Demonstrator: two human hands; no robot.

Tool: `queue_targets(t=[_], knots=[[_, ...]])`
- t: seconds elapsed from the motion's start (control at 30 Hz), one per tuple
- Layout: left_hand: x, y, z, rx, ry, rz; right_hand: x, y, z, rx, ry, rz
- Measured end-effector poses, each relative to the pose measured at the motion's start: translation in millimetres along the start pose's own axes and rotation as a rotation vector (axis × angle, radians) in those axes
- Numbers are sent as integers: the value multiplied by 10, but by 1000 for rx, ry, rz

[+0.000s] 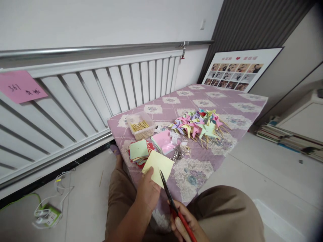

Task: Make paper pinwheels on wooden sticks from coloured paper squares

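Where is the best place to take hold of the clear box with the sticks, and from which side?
Grip the clear box by its two long walls, coming from above. It stands open with thin rims, sticks lying inside, and paper stacks crowd its near end.

A white slatted radiator (101,90) fills the left of the frame, with a metal pipe (101,48) above it. A photo board (237,72) leans at the upper right. Books (290,139) lie on the pale floor (264,168).
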State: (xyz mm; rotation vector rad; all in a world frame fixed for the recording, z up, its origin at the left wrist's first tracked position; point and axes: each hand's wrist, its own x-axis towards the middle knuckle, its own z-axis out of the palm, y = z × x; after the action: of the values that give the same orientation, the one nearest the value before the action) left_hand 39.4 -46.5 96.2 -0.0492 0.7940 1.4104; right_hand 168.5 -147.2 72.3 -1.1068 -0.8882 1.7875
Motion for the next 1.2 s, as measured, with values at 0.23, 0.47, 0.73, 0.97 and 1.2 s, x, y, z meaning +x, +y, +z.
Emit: queue_targets(t=[0.23,0.47,0.73,0.97,1.2], knots=[[-42,2,38,-6,10,-1,119,276,-109,36,50,70],[-36,-19,7,-4,-12,16,27,299,-93,83,110,110],[-56,-31,-19,4,-4,19,18,298,-78,91,138,112],[-69,-23,-31,-4,-14,25,63,461,-154,100,108,118],[-46,-27,-53,17,-4,26,104,563,-201,-3,105,116]])
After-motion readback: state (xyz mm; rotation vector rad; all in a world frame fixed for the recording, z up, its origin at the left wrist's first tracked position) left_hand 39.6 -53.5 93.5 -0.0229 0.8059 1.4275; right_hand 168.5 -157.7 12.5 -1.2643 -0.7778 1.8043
